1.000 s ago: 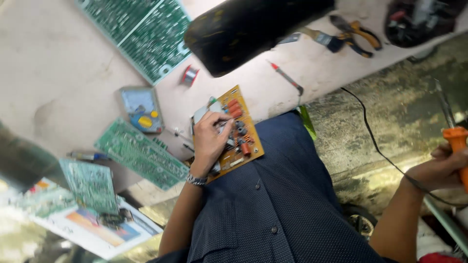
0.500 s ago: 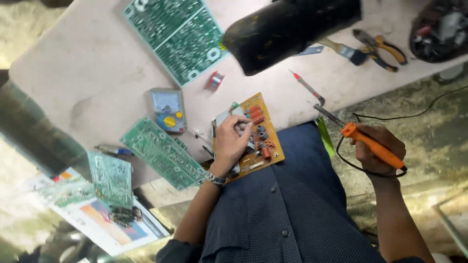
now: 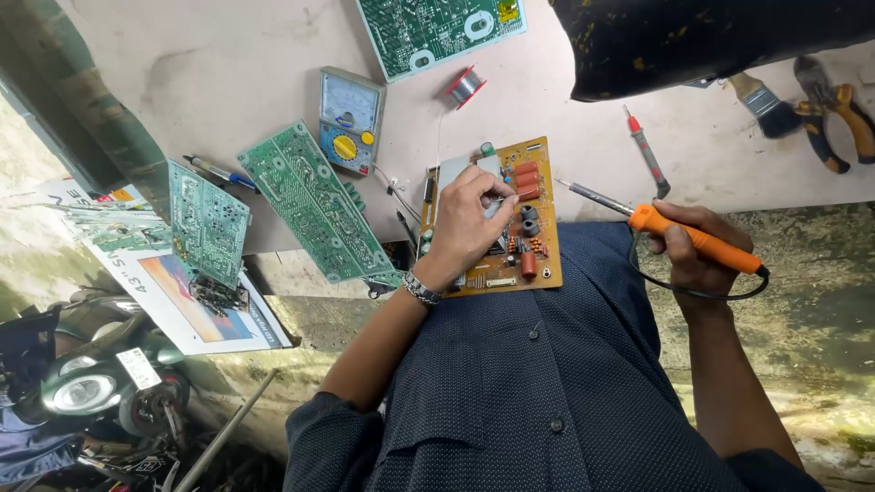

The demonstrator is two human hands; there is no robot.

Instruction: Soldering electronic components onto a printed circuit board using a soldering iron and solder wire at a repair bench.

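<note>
The left hand (image 3: 469, 223) rests on an orange circuit board (image 3: 538, 223), fingers curled together and pinched at something small near the board's upper part; what they pinch is too small to tell. The board lies at the table's near edge, partly over the person's dark dotted shirt (image 3: 519, 392). The right hand (image 3: 697, 255) is clamped around the orange handle of a soldering iron (image 3: 665, 223), whose metal tip points toward the board and stops just short of its right edge.

The table (image 3: 182, 82) is a pale, stained slab. Left of the left hand lie a green circuit board (image 3: 310, 200) and a meter with a yellow dial (image 3: 348, 120); beyond it sit a spool of solder (image 3: 465, 87) and another green board (image 3: 437, 27). Past the right hand are a red-tipped screwdriver (image 3: 645, 153), a brush (image 3: 761, 102) and orange-handled pliers (image 3: 834, 114). Below the table's left end a scooter (image 3: 91, 383) stands on rough ground.
</note>
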